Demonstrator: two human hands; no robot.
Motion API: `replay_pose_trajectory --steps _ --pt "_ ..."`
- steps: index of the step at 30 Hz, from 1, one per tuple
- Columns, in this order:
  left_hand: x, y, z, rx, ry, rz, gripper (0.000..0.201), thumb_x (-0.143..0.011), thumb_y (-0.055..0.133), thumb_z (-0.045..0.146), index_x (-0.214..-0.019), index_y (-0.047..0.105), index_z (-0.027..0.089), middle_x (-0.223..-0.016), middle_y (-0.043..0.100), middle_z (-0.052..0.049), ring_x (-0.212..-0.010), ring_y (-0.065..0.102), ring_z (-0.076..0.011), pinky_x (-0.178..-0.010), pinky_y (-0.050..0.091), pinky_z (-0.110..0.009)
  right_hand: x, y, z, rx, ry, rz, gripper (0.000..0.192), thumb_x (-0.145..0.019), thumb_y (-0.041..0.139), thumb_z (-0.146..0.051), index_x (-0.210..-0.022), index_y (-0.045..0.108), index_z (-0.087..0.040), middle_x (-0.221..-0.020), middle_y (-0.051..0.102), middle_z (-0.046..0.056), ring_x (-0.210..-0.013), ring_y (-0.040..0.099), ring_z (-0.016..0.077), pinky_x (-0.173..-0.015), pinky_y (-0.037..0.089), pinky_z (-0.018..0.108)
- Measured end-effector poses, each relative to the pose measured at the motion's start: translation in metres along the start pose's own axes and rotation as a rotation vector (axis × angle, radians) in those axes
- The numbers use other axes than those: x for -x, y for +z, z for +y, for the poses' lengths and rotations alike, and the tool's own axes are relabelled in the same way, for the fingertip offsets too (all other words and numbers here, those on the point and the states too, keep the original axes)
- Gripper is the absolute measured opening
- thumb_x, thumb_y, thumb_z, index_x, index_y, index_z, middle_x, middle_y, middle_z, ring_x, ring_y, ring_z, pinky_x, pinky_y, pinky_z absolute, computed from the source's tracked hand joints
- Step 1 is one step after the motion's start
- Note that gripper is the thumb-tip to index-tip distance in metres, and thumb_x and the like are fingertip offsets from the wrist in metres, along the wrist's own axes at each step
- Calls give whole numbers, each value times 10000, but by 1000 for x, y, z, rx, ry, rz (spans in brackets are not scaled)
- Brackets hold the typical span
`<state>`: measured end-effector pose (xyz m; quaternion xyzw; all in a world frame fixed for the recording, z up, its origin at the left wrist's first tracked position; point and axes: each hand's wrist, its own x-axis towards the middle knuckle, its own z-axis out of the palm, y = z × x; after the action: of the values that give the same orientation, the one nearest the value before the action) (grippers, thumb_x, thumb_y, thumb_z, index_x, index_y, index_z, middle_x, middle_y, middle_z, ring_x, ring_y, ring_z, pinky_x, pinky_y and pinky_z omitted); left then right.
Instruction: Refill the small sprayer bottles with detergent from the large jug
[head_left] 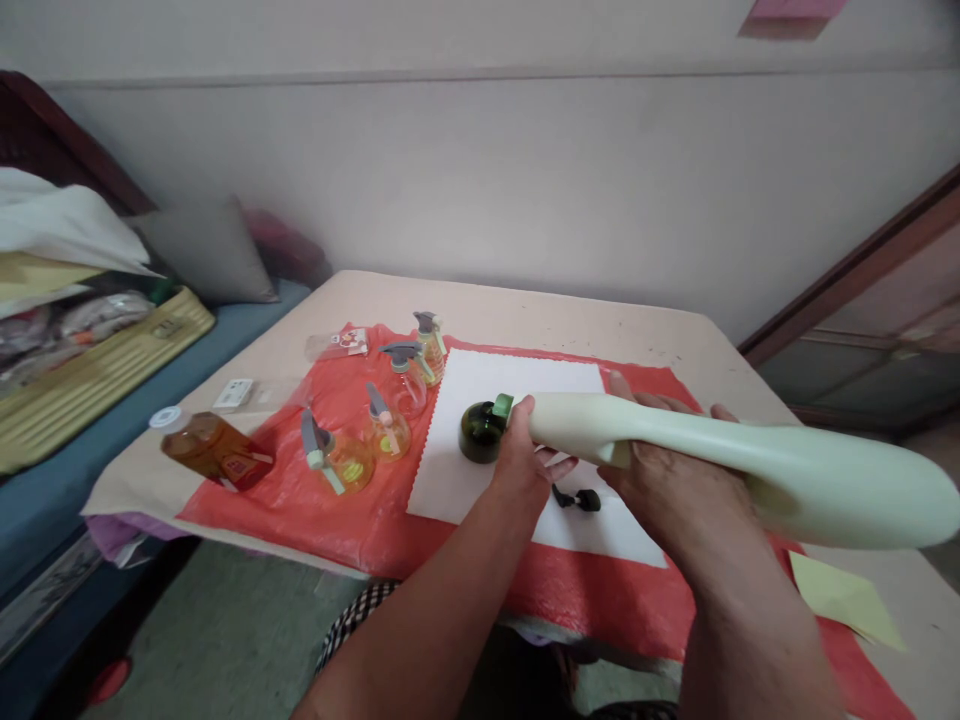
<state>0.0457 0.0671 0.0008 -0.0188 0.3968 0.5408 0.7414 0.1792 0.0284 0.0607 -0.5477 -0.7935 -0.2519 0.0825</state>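
Note:
My right hand [679, 478] is wrapped round the middle of a long pale green vessel [840, 480], smooth, narrow at the left and bulging at the right. At the narrow end, my left hand [521, 455] holds the vessel between thumb and fingers, some fingers showing underneath. Just left of that hand, a dark green rounded bottle [478, 435] stands on a white sheet [442, 475]; its light green neck [502, 405] is close to the vessel's tip. Where the two meet is partly hidden by my left hand. A small black fitting [577, 498] lies on the sheet below.
Several small clear jars with grey pouring tops, one an amber jar [345, 465], stand on the red cloth [300, 510] to the left. A bottle of amber liquid [217, 450] lies farther left. Yellow paper [844, 600] is at right; a wall [480, 180] rises behind the table.

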Motion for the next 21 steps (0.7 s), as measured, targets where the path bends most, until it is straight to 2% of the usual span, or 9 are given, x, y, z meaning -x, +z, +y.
replay_pose_trajectory --steps 21 --pt "2 0 0 -11 11 -10 466 -864 633 561 -1230 593 275 -1351 620 -95 -1223 627 -329 -1068 496 -583 -1 -2 -1 -9 -12 4 721 -912 591 -281 -1572 343 -134 -1239 679 187 -1153 613 402 -1073 370 650"
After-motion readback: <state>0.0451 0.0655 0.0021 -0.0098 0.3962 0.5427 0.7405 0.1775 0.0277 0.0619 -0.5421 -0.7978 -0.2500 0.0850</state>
